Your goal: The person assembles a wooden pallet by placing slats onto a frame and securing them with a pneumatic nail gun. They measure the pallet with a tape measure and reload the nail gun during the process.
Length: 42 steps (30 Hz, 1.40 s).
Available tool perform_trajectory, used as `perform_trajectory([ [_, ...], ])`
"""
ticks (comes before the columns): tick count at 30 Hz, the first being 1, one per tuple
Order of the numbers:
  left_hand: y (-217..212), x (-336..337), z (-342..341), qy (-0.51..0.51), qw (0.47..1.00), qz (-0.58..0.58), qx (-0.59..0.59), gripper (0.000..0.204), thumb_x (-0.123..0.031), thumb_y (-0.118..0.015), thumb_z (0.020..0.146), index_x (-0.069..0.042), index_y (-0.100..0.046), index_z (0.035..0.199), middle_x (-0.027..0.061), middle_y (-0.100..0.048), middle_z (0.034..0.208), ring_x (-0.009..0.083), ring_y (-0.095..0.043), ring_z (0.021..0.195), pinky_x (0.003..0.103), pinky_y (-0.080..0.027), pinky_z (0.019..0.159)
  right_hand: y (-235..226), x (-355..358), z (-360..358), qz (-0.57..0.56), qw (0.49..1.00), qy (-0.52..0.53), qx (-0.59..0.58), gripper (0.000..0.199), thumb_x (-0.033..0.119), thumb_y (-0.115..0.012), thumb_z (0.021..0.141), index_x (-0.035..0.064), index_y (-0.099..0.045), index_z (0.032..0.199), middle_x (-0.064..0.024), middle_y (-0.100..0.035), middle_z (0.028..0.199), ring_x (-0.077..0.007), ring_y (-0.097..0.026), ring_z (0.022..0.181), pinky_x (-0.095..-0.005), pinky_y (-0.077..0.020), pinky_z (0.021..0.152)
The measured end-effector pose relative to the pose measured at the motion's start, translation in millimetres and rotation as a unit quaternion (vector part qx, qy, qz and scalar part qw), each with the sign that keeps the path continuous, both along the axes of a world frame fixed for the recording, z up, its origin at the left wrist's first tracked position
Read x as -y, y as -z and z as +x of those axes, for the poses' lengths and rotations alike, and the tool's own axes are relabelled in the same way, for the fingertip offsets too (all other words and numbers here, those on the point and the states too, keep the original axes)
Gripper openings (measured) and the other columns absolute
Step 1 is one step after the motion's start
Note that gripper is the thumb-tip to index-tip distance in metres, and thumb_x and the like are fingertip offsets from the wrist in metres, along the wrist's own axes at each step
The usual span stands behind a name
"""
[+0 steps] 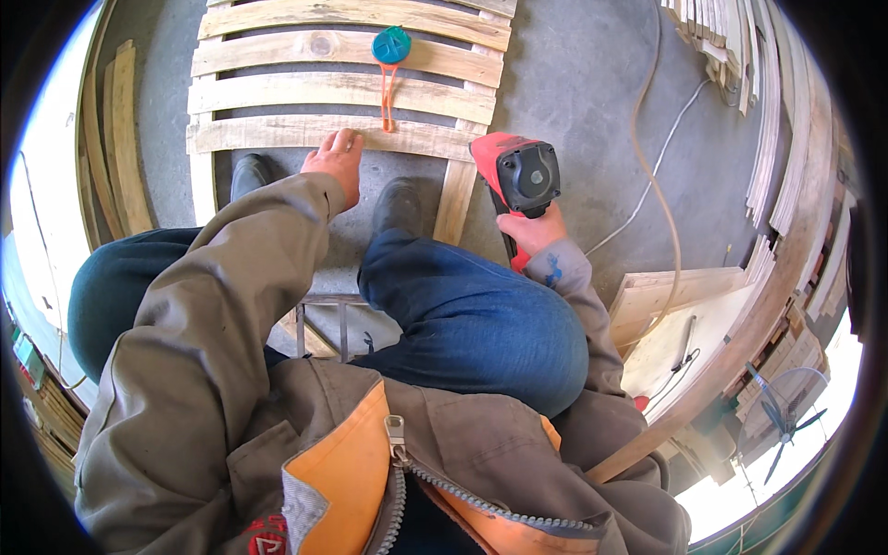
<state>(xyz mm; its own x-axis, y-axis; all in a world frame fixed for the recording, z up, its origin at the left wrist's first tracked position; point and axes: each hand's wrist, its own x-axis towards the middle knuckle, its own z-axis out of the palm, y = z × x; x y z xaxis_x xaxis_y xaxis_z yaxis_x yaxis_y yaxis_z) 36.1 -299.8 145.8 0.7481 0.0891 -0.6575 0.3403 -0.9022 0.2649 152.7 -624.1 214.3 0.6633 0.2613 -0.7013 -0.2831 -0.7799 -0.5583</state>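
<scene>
My right hand (532,231) grips the handle of a red and black nail gun (514,176), its nose down at the right end of the nearest pallet slat. My left hand (338,159) rests flat with fingers together on that same pale wooden slat (277,135). The slat belongs to a wooden pallet (342,88) lying on the concrete floor in front of my feet. A teal tape measure (391,44) with an orange strap lies on the slats further away.
An air hose (659,185) runs across the concrete at the right. Stacks of boards (786,139) line the right side and planks (120,139) lean at the left. A board pile (684,314) lies beside my right knee. I sit on a metal stool (324,324).
</scene>
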Motion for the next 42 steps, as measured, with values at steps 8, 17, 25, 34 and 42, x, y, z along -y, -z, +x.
perform_trajectory([
  [8, -10.7, -3.7, 12.2, 0.001, 0.998, -0.021, -0.059, 0.075, -0.005, -0.06, 0.077, -0.008, -0.037, 0.148, 0.0086, -0.03, 0.153, 0.0278, -0.029, 0.145, 0.043, -0.037, 0.111, 3.3, -14.8, 1.9, 0.025, 0.999, 0.013, -0.042, 0.024, 0.007, -0.068, 0.074, 0.0006, -0.066, 0.097, -0.0073, -0.068, 0.076, -0.0177, -0.063, 0.062, -0.0357, -0.0506, 0.057],
  [17, -7.3, -6.4, 12.6, 0.004, 0.997, -0.022, -0.069, 0.077, -0.005, -0.06, 0.077, -0.008, -0.035, 0.149, 0.0094, -0.029, 0.154, 0.0288, -0.028, 0.146, 0.043, -0.035, 0.113, 6.2, -1.6, 3.8, 0.004, 0.998, -0.005, -0.067, 0.023, 0.006, -0.066, 0.074, 0.0, -0.065, 0.097, -0.0107, -0.069, 0.082, -0.0185, -0.065, 0.072, -0.0358, -0.052, 0.065],
  [25, 2.7, -6.0, 10.1, 0.005, 0.999, -0.022, -0.05, 0.076, -0.004, -0.06, 0.074, -0.007, -0.037, 0.147, 0.0105, -0.033, 0.15, 0.0301, -0.034, 0.141, 0.045, -0.041, 0.108, 33.4, 11.3, -4.9, -0.011, 0.997, 0.064, -0.052, 0.035, 0.007, -0.068, 0.073, 0.0015, -0.065, 0.108, -0.0094, -0.072, 0.101, -0.0203, -0.066, 0.09, -0.0357, -0.0529, 0.081],
  [34, -13.0, -10.5, 17.3, 0.017, 0.994, -0.032, -0.106, 0.079, -0.003, -0.061, 0.076, -0.008, -0.034, 0.149, 0.0098, -0.027, 0.154, 0.0287, -0.028, 0.145, 0.045, -0.038, 0.11, 7.1, -18.9, 1.5, -0.028, 0.995, 0.074, -0.059, 0.027, 0.004, -0.067, 0.071, 0.0016, -0.064, 0.098, -0.0053, -0.067, 0.079, -0.0165, -0.064, 0.066, -0.0333, -0.0512, 0.059],
  [42, 19.3, -9.2, 11.0, -0.056, 0.991, -0.052, -0.111, 0.072, -0.001, -0.057, 0.076, -0.007, -0.038, 0.146, 0.012, -0.034, 0.15, 0.0301, -0.035, 0.141, 0.044, -0.043, 0.107, -6.6, -7.5, -0.9, 0.078, 0.978, 0.157, -0.109, 0.021, 0.0, -0.066, 0.075, 0.0023, -0.066, 0.095, -0.0009, -0.062, 0.074, -0.0144, -0.06, 0.061, -0.0325, -0.0484, 0.054],
])
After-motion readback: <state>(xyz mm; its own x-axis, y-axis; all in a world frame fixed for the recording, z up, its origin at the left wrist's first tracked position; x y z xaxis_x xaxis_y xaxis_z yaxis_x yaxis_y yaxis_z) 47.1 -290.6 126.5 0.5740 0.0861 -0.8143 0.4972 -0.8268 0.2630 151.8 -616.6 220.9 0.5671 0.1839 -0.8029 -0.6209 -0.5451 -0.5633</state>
